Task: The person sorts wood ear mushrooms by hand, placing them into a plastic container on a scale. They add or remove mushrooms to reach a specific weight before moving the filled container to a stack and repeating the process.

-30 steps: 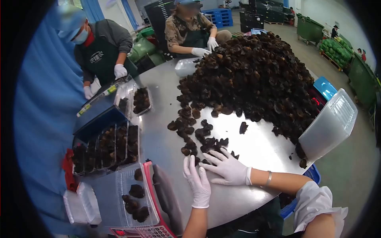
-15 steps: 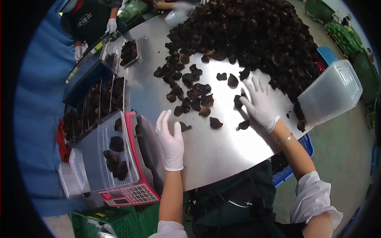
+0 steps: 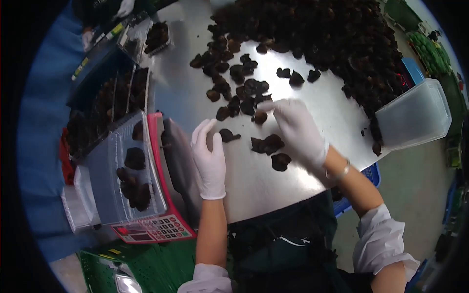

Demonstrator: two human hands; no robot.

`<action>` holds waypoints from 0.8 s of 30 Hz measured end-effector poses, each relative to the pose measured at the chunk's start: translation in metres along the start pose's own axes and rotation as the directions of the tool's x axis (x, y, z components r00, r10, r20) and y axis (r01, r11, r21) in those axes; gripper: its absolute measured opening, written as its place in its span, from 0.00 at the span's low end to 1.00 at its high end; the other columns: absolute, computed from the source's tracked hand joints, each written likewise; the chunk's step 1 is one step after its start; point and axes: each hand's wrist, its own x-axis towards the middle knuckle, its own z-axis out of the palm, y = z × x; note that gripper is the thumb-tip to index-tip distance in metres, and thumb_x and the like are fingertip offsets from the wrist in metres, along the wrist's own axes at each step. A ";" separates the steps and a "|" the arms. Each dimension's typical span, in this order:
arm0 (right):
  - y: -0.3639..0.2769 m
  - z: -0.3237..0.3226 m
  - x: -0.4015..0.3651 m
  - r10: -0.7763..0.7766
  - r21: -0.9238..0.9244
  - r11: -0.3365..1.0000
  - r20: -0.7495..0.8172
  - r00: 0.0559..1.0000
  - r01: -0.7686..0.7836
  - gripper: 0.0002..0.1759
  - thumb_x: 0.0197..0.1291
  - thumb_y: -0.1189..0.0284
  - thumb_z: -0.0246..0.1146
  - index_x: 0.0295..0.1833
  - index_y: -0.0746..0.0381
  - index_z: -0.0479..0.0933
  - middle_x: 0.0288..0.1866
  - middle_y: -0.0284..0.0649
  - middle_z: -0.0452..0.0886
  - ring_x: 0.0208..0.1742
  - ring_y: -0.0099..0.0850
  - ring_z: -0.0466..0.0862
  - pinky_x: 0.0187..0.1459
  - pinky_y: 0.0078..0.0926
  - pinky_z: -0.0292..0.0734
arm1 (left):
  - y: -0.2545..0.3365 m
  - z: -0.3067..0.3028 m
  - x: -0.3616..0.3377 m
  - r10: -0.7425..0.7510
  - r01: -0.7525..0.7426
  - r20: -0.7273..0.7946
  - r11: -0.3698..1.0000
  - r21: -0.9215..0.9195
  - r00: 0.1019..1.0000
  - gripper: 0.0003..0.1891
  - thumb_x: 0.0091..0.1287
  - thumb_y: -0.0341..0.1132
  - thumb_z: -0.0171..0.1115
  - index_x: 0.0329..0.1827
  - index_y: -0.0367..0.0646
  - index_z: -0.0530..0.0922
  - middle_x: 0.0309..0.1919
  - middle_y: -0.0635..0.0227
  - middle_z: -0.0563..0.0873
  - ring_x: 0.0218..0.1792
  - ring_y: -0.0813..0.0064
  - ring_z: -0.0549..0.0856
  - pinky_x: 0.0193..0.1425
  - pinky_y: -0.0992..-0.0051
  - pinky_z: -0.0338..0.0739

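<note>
Both hands wear white gloves. My left hand hovers palm inward near the table's left side, thumb and fingers apart, holding nothing. Just off its thumb lies a dark, ear-shaped mushroom, which looks like wood ear. Slightly smeared by motion, my right hand reaches leftward with a finger stretched out. That fingertip is over the edge of a loose mushroom cluster, close to a brownish piece. Its other fingers are partly hidden. Below this hand lie a long dark mushroom and a rounder one.
A large mushroom heap covers the back of the metal table. At left, a pink-framed scale bears a clear tray with several mushrooms. Stacked clear containers stand at the right edge. A co-worker's gloved hand shows top left.
My right hand has swung left from beside the heap toward the loose cluster. Some pieces near it have shifted left. My left hand has hardly moved; the view has tilted slightly.
</note>
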 end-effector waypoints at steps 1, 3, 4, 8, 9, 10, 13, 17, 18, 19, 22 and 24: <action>0.008 0.001 0.008 -0.028 -0.033 0.999 -0.030 0.999 0.027 0.13 0.63 0.76 0.59 0.51 0.58 0.84 0.47 0.42 0.87 0.52 0.41 0.83 0.58 0.37 0.76 | 0.004 0.000 -0.001 0.025 -0.028 0.040 0.998 0.063 0.999 0.16 0.66 0.22 0.62 0.57 0.39 0.83 0.59 0.58 0.83 0.63 0.59 0.79 0.71 0.64 0.71; 0.025 0.005 0.024 -0.070 -0.076 0.995 0.029 0.997 0.072 0.08 0.62 0.69 0.66 0.45 0.56 0.87 0.42 0.40 0.86 0.48 0.40 0.82 0.55 0.36 0.76 | 0.004 0.003 -0.004 0.076 -0.087 0.088 0.988 0.124 0.993 0.15 0.65 0.22 0.64 0.55 0.41 0.84 0.55 0.61 0.86 0.61 0.59 0.80 0.70 0.63 0.71; 0.026 0.005 0.024 -0.074 -0.084 0.994 0.021 0.997 0.075 0.08 0.62 0.69 0.66 0.45 0.56 0.87 0.42 0.40 0.86 0.48 0.40 0.82 0.55 0.36 0.76 | 0.004 0.003 -0.004 0.086 -0.096 0.087 0.989 0.117 0.993 0.15 0.65 0.22 0.64 0.55 0.41 0.84 0.55 0.61 0.86 0.61 0.59 0.80 0.70 0.63 0.71; 0.025 0.013 0.038 -0.158 -0.424 0.877 0.188 0.969 0.225 0.08 0.55 0.63 0.72 0.40 0.52 0.87 0.39 0.33 0.80 0.50 0.34 0.79 0.54 0.34 0.72 | 0.004 0.002 -0.004 0.103 -0.123 0.113 0.974 0.191 0.988 0.15 0.64 0.24 0.65 0.54 0.42 0.85 0.53 0.62 0.87 0.60 0.58 0.80 0.69 0.64 0.71; 0.026 0.016 0.042 -0.276 -0.501 0.793 0.210 0.938 0.346 0.07 0.55 0.63 0.72 0.38 0.52 0.86 0.38 0.32 0.80 0.49 0.33 0.78 0.53 0.34 0.72 | 0.006 0.000 -0.003 0.089 -0.107 0.110 0.979 0.175 0.990 0.14 0.66 0.24 0.64 0.54 0.41 0.85 0.55 0.62 0.87 0.60 0.60 0.81 0.70 0.65 0.72; 0.027 0.018 0.046 -0.383 -0.572 0.687 0.239 0.892 0.448 0.06 0.54 0.64 0.71 0.35 0.52 0.85 0.37 0.32 0.80 0.48 0.33 0.78 0.52 0.33 0.72 | 0.009 0.000 -0.001 0.075 -0.092 0.111 0.983 0.158 0.991 0.14 0.67 0.23 0.63 0.55 0.41 0.85 0.56 0.62 0.87 0.60 0.62 0.82 0.70 0.66 0.73; 0.026 0.022 0.046 -0.342 -0.625 0.645 0.278 0.898 0.439 0.05 0.54 0.65 0.68 0.31 0.54 0.82 0.34 0.32 0.79 0.46 0.32 0.77 0.49 0.33 0.72 | 0.015 -0.001 -0.002 0.046 -0.066 0.122 0.985 0.161 0.992 0.14 0.68 0.23 0.63 0.55 0.40 0.85 0.55 0.61 0.87 0.60 0.64 0.83 0.70 0.66 0.73; 0.028 0.015 0.038 -0.390 -0.658 0.603 0.249 0.886 0.450 0.03 0.52 0.68 0.67 0.31 0.54 0.82 0.38 0.32 0.80 0.47 0.33 0.78 0.49 0.34 0.72 | 0.011 0.002 -0.002 0.020 -0.033 0.100 0.991 0.128 0.995 0.14 0.68 0.22 0.63 0.56 0.40 0.85 0.55 0.62 0.87 0.60 0.66 0.82 0.70 0.67 0.73; 0.028 0.012 0.032 -0.390 -0.657 0.606 0.247 0.887 0.449 0.03 0.52 0.68 0.67 0.31 0.54 0.82 0.38 0.32 0.80 0.47 0.33 0.78 0.49 0.34 0.72 | 0.012 0.001 -0.002 0.022 -0.035 0.101 0.991 0.129 0.995 0.14 0.68 0.22 0.63 0.56 0.40 0.85 0.55 0.62 0.87 0.61 0.66 0.82 0.70 0.67 0.73; 0.028 0.006 0.024 -0.396 -0.657 0.619 0.213 0.893 0.431 0.03 0.51 0.69 0.66 0.31 0.55 0.81 0.40 0.33 0.80 0.48 0.33 0.78 0.49 0.34 0.72 | 0.011 0.000 -0.003 0.024 -0.038 0.106 0.990 0.134 0.994 0.14 0.68 0.22 0.63 0.56 0.40 0.85 0.55 0.62 0.87 0.61 0.66 0.82 0.70 0.67 0.73; 0.036 -0.015 -0.008 -0.323 -0.716 0.596 0.202 0.925 0.364 0.03 0.52 0.69 0.65 0.32 0.56 0.80 0.45 0.35 0.80 0.50 0.35 0.78 0.51 0.36 0.72 | 0.010 -0.001 -0.003 0.025 -0.032 0.098 0.997 0.073 0.995 0.14 0.66 0.24 0.65 0.54 0.43 0.85 0.56 0.63 0.87 0.61 0.63 0.80 0.71 0.66 0.70; 0.042 -0.041 -0.033 -0.188 -0.813 0.555 0.084 0.979 0.176 0.04 0.54 0.69 0.65 0.34 0.56 0.80 0.47 0.37 0.80 0.53 0.38 0.77 0.51 0.38 0.71 | 0.008 0.000 -0.002 0.030 -0.040 0.102 0.995 0.096 0.994 0.13 0.66 0.24 0.64 0.53 0.43 0.86 0.55 0.63 0.87 0.60 0.62 0.81 0.71 0.65 0.70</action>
